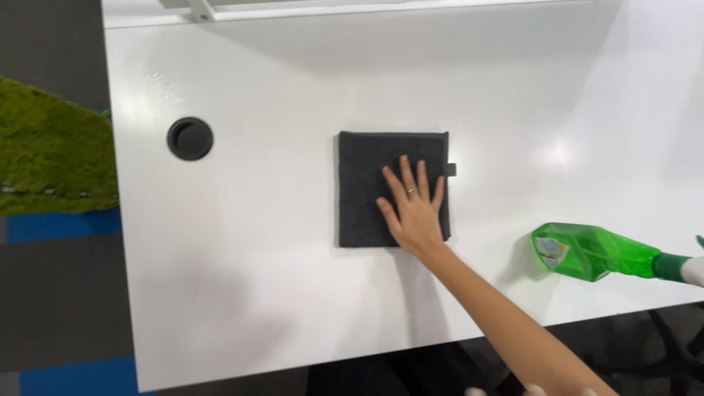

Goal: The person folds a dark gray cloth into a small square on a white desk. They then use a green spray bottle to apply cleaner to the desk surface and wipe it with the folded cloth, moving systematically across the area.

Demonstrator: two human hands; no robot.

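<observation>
Right hand (414,213) pressed flat, fingers spread, pinning folded dark grey cloth (367,187) to white desk (257,257); green spray bottle (594,251) lies alongside; left hand unseen.

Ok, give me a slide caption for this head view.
Right hand flat on folded dark grey cloth on white table; green spray bottle lying nearby.

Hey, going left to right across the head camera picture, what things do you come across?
Green mossy patch → round black desk grommet → dark grey cloth with the right hand flat on its right part → green spray bottle lying on the white table.
</observation>
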